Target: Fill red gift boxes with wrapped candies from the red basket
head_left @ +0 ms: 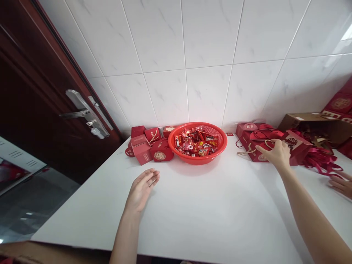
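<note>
A red plastic basket (198,160) full of wrapped sweets stands on the white table against the tiled wall. Several small red boxes (162,151) are grouped to its left. My left hand (143,187) hovers over the table in front of them, fingers loosely curved and holding nothing. At the right, my right hand (276,154) reaches over a group of red gift boxes (249,145) with cord handles. Its thumb and fingers are spread around the top of one box, by a round handle; whether they grip it is hard to tell.
Red ribbons (321,160) lie beside an open cardboard box (310,119) at the right. Another person's hand (341,184) rests at the right edge. More red boxes (341,102) are stacked behind. A dark door (41,91) stands left of the table.
</note>
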Demonstrator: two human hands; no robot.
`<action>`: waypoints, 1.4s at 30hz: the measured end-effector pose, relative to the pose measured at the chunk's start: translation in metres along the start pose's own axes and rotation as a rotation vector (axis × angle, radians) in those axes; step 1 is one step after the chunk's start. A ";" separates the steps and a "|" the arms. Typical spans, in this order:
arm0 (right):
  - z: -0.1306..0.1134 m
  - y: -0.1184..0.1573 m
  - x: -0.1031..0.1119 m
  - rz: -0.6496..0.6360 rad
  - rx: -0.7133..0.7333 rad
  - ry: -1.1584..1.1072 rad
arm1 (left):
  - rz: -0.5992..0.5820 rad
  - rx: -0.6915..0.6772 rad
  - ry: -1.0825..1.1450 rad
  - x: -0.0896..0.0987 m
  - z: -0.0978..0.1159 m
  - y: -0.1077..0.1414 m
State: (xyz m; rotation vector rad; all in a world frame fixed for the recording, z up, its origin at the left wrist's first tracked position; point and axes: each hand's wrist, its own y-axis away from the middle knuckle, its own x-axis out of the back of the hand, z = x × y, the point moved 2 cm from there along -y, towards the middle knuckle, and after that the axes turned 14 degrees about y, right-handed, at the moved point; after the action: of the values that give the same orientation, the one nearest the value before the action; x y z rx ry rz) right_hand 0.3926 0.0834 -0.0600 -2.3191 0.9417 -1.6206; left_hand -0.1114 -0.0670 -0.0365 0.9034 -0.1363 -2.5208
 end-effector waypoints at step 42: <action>-0.172 0.149 0.042 -0.148 0.776 -0.719 | -0.409 -0.551 -0.788 -0.061 0.026 0.009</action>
State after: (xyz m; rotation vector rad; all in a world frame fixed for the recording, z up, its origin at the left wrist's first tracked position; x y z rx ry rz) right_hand 0.1891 -0.0205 -0.0276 -2.1146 -0.0291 -0.8068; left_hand -0.0823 -0.0492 0.0210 -0.3297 0.5246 -2.9028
